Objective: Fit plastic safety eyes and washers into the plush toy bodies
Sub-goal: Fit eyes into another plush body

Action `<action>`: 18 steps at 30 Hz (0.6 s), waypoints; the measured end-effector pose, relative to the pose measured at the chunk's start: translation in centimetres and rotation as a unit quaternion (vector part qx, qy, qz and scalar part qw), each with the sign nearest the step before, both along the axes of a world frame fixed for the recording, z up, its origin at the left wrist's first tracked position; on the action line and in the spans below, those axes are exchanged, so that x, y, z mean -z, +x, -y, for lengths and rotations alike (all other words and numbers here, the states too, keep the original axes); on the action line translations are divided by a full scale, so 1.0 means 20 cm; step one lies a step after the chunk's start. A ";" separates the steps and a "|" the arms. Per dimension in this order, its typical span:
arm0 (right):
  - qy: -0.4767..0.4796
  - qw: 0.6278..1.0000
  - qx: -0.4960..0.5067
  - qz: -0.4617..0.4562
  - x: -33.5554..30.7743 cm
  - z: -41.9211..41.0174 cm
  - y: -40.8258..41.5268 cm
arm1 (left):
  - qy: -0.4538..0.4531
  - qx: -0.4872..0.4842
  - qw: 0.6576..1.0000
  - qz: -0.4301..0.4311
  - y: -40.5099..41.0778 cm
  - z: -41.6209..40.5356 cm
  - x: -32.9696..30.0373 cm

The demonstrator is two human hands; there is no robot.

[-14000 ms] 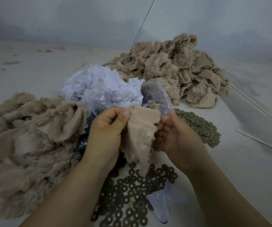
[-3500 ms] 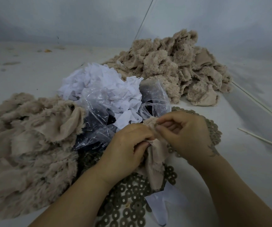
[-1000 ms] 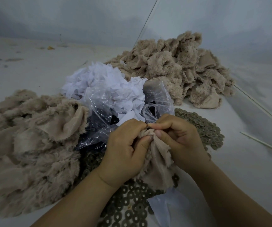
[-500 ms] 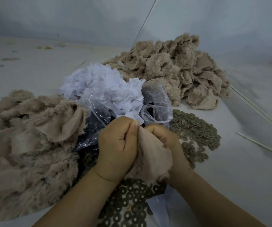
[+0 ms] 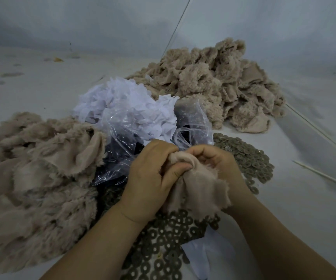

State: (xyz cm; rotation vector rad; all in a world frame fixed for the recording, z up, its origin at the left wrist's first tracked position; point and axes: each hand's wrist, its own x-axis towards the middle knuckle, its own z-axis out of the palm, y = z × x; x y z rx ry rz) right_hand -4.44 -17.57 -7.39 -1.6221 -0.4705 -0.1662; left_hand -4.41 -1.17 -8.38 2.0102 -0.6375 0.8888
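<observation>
Both hands have drawn together since half a second ago: left hand (image 5: 149, 176) and right hand (image 5: 217, 164) pinch one plush piece (image 5: 199, 188), bunched end toward 12 o'clock, edge hanging toward 6. Two plush heaps: 9 o'clock (image 5: 33, 178), 1 o'clock (image 5: 219, 85). Washers (image 5: 250, 158), uncountable. No writing.

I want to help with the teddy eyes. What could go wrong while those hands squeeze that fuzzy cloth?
The left hand and right hand both grip the plush piece bunched up, so the spot being worked is hidden; an eye might go in crooked. The loose washers lie right under the forearms, so a sweep could scatter them. The plastic bag sits close and could get snagged.
</observation>
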 end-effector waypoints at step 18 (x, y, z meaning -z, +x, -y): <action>-0.178 0.941 0.166 0.236 0.01 0.02 0.00 | -0.001 0.024 1.000 0.008 -0.03 0.00 0.00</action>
